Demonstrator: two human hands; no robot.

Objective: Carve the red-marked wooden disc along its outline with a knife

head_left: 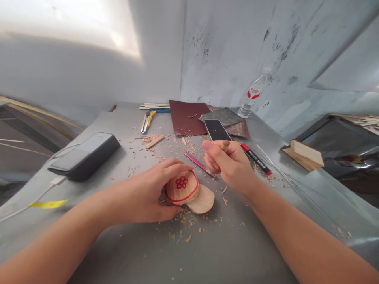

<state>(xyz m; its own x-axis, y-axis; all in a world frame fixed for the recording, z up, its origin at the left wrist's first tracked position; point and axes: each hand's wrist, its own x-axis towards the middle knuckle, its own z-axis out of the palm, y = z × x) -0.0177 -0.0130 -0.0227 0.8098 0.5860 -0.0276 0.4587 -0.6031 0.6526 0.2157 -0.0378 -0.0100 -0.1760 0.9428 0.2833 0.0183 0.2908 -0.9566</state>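
Note:
My left hand [160,189] is closed around the edge of a small rounded wooden piece [182,189], with thumb and fingers on either side. On that piece's top face are a red flower and a red line along the rim. It rests partly over a second flat wooden piece [203,200] on the table. My right hand [227,161] is a fist around a wooden-handled tool [225,146]; only the handle's end shows, and its working end is hidden. Just left of this fist lies a thin pink strip [195,161]. A black and red marker [257,159] is to its right.
Wood shavings [189,227] litter the grey table. Farther back are a phone [217,130], dark red sandpaper [186,116], a yellow utility knife [149,118] and a water bottle [251,96]. A black device [85,156] with a white cable stands left; thin wires [284,177] lie right.

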